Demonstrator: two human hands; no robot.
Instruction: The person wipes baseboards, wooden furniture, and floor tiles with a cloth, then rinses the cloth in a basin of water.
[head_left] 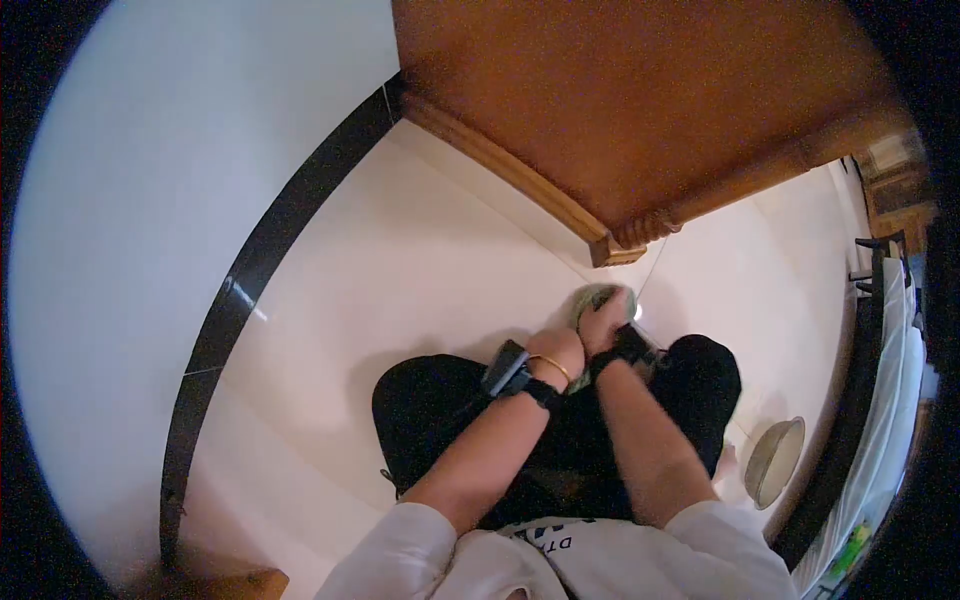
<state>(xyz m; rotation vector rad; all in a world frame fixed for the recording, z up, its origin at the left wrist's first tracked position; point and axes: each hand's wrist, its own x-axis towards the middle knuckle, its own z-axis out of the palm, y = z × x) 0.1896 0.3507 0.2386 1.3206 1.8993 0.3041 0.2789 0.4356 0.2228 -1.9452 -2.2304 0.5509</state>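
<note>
Both arms reach down between my dark-clad knees toward the pale floor. My right hand (604,322) is closed on a grey-green, soft-looking thing (582,299), probably a cloth, which shows around the fingers. Close beside it, my left hand (558,352) is bent inward at the wrist, with its fingers hidden from view. Whether the left hand also grips the grey-green thing cannot be made out. A dark device on a strap (508,368) and a thin gold bangle sit on the left wrist. A black band (630,345) is on the right one.
A brown wooden furniture piece (640,100) stands just ahead, its corner foot (617,250) close to my hands. A metal basin (775,463) is on the floor at right. Dark skirting (270,240) edges the white wall at left. Pale sheeting (880,430) hangs at far right.
</note>
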